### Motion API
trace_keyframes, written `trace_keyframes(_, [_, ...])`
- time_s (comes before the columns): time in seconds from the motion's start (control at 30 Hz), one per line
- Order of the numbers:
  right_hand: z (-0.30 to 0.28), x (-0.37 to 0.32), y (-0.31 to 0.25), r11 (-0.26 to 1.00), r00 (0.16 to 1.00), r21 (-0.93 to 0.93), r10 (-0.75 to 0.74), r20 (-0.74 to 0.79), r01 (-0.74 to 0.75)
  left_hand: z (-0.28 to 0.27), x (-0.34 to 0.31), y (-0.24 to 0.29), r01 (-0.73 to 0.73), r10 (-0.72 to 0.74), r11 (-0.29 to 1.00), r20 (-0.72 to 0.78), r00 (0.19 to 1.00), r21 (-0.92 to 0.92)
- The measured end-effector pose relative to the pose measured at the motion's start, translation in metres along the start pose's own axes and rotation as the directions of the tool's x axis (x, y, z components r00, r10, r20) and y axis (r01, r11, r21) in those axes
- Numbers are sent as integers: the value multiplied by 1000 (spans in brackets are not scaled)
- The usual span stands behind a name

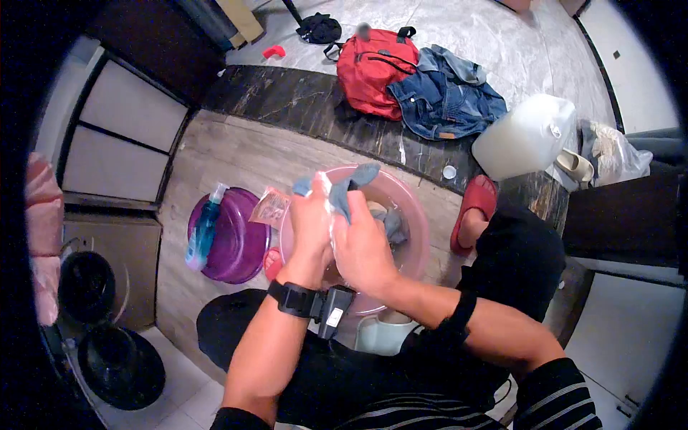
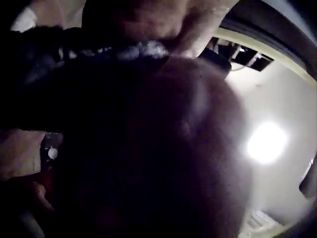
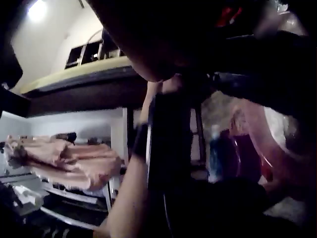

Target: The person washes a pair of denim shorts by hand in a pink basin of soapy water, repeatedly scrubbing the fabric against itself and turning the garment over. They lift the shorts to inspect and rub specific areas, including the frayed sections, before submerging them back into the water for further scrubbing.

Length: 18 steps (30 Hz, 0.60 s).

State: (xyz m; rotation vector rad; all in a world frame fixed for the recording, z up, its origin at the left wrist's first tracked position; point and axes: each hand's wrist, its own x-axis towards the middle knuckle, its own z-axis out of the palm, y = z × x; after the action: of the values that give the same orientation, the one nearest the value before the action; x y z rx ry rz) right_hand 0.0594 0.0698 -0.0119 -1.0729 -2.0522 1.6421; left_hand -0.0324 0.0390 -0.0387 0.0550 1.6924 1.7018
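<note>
Over a pink basin (image 1: 416, 215), both hands grip a wet grey-blue sock (image 1: 342, 193) with white suds along it. My left hand (image 1: 312, 223) holds it on the left, fingers curled round the fabric. Pressed close beside it, my right hand (image 1: 364, 251) grips the same sock, and one end (image 1: 367, 173) sticks out past the knuckles toward the far rim. More grey cloth (image 1: 394, 226) lies in the water below. In the left wrist view, white foam (image 2: 148, 49) shows between the dark shapes of the hands. The right wrist view is mostly dark around the fingers.
Left of the pink basin, a purple basin (image 1: 247, 247) holds a blue pump bottle (image 1: 206, 233). A pink packet (image 1: 271, 206) lies between the basins. Beyond are a red backpack (image 1: 373, 72), jeans (image 1: 448, 97) and a white jug (image 1: 527, 136). A red slipper (image 1: 473, 208) is at right.
</note>
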Motion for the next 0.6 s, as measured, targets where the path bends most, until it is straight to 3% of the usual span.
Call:
trace_keyframes(0.1, [-20,29,-1,988,996,-131,84,10,-82,17,-24,-8,115,-129,983,-90,988,-141])
trace_keyframes(0.13, [-22,43,2,998,996,-65,-10,-86,5,23,-34,0,87,-94,990,-53,994,-109])
trace_keyframes(0.17, [-26,46,5,996,983,-88,-12,-184,-5,21,-31,1,114,-116,984,-5,993,-138])
trace_keyframes(0.23, [-27,63,29,997,973,-46,-74,-217,66,12,-28,5,184,-170,964,86,982,-193])
trace_keyframes(0.27, [-29,70,42,996,978,84,15,-209,3,9,-31,13,204,-176,941,125,976,-271])
trace_keyframes(0.3, [-34,72,42,975,976,211,104,-191,-63,1,-28,17,208,-176,941,140,974,-268])
trace_keyframes(0.33, [-42,72,42,909,978,388,194,-75,-150,-3,-29,21,199,-122,918,233,965,-343])
trace_keyframes(0.37, [-46,71,41,881,973,438,224,-50,-180,-6,-29,27,193,-57,889,319,946,-416])
trace_keyframes(0.47, [-52,71,48,759,961,598,264,79,-258,-20,-29,22,162,-36,913,322,946,-374])
trace_keyframes(0.6, [-52,65,47,680,925,639,351,145,-358,-27,-35,19,158,-55,935,312,949,-316])
